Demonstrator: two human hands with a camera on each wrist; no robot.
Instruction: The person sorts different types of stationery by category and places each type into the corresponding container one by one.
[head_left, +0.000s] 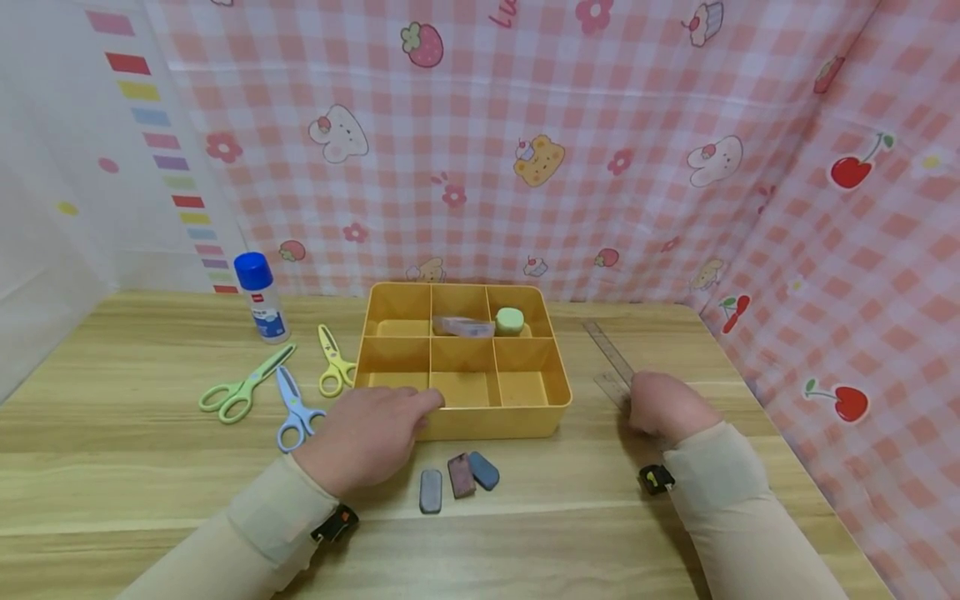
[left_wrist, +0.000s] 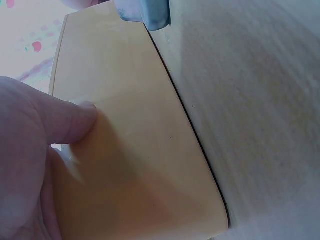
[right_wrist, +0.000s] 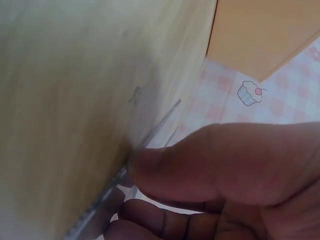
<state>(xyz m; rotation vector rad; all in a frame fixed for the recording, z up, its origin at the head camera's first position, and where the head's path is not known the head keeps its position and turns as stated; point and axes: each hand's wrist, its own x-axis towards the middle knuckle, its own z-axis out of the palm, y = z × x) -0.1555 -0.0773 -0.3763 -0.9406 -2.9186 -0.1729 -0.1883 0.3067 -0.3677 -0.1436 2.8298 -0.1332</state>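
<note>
With my left hand (head_left: 375, 433) I grip the front left of a yellow six-compartment organizer box (head_left: 491, 423); the thumb (left_wrist: 75, 120) lies against its outer wall in the left wrist view. My right hand (head_left: 667, 407), to the right of the box, pinches a clear ruler (right_wrist: 157, 125) between thumb and fingers close over the table. A second clear ruler (head_left: 607, 348) lies on the table just beyond that hand. Inside the box, a pale green rounded block (head_left: 509, 321) sits in the back right compartment, and a clear pinkish item (head_left: 465, 327) in the back middle.
Several small erasers, including a grey one (head_left: 431, 492) and a dull red one (head_left: 461, 476), lie before the box. Left of it are green scissors (head_left: 243, 388), blue scissors (head_left: 294, 408), yellow scissors (head_left: 333, 362) and an upright glue bottle (head_left: 266, 312). A checked cloth (head_left: 465, 225) hangs behind.
</note>
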